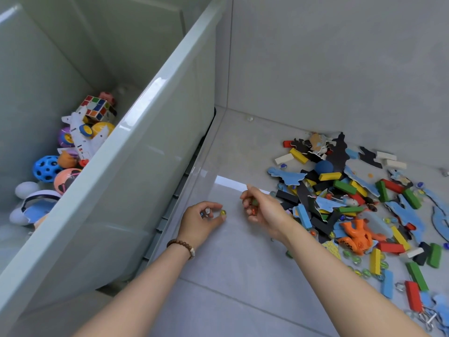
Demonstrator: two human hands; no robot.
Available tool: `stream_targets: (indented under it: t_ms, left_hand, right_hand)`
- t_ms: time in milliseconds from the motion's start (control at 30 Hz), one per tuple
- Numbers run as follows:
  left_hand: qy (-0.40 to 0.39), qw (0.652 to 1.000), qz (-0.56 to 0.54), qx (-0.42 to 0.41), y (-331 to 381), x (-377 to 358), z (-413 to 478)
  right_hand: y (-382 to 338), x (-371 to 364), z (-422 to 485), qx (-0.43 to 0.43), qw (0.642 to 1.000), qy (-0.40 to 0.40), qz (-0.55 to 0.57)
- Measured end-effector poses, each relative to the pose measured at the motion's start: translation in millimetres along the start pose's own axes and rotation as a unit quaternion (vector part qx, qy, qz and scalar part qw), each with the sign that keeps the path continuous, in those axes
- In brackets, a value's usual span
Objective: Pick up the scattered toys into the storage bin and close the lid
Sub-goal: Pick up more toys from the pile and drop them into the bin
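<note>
1. Bin (150, 132) stands at left, open on top, with toys piled at the bottom.
2. Inside it are a puzzle cube (97, 107), a toy plane (81, 135), a blue ball (46, 168), a pink ball (65, 178) and more balls.
3. Left hand (201, 220) is low over the floor (230, 276) beside the bin, fingers curled, pinching a yellow marble (222, 212), with a clear one further in.
4. Right hand (264, 210) is near the left, fingers curled round several marbles (252, 210); red and green ones show.
5. Toy pile lies on the floor at right, apart from the bin: blocks (345, 187), puzzle pieces (288, 175), an orange toy (356, 235) and loose marbles.
6. Bead bracelet (182, 245) sits on the left wrist.
</note>
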State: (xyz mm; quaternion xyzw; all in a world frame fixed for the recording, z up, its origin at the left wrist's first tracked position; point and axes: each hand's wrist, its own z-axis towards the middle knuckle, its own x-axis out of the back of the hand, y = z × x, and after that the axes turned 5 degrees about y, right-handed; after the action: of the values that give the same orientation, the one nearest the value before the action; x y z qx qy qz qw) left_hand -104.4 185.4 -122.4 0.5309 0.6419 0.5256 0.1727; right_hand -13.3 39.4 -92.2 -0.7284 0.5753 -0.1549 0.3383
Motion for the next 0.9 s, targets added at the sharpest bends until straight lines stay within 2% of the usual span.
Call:
stream_targets:
  t_ms: [167, 233, 300, 367, 600, 733, 800, 900]
  left_hand:
    - [0.009, 0.998, 0.053, -0.014, -3.0, -1.7, 1.9]
    - [0.020, 0.998, 0.065, -0.016, -3.5, -4.6, 3.9]
    - [0.017, 0.997, 0.070, -0.018, -3.2, -7.4, 4.9]
    - [0.008, 0.997, 0.068, -0.019, -3.4, -8.8, 6.3]
    - [0.023, 0.999, 0.044, -0.016, -2.1, -5.4, 9.4]
    - [0.040, 0.998, 0.039, -0.027, 8.8, -2.2, 4.1]
    - [0.037, 0.998, 0.039, -0.038, 25.0, -1.1, -1.4]
    - [0.044, 0.996, 0.024, -0.077, 71.8, 2.1, -11.4]
  right_hand:
    - [6.0, -0.5, -0.4, 0.008, 1.000, 0.004, -0.029]
    - [8.1, 1.1, -0.8, 0.054, 0.991, 0.027, -0.117]
    - [12.7, 4.1, 3.0, 0.122, 0.955, 0.057, -0.265]
    - [19.4, 2.6, 7.2, 0.155, 0.926, 0.050, -0.339]
    - [30.4, -4.2, 15.8, 0.207, 0.905, 0.074, -0.364]
    - [34.6, -5.2, 14.2, 0.193, 0.881, 0.090, -0.422]
    - [27.4, -4.6, 4.4, 0.161, 0.911, 0.088, -0.370]
    - [-14.4, 0.0, -31.5, 0.130, 0.967, 0.056, -0.213]
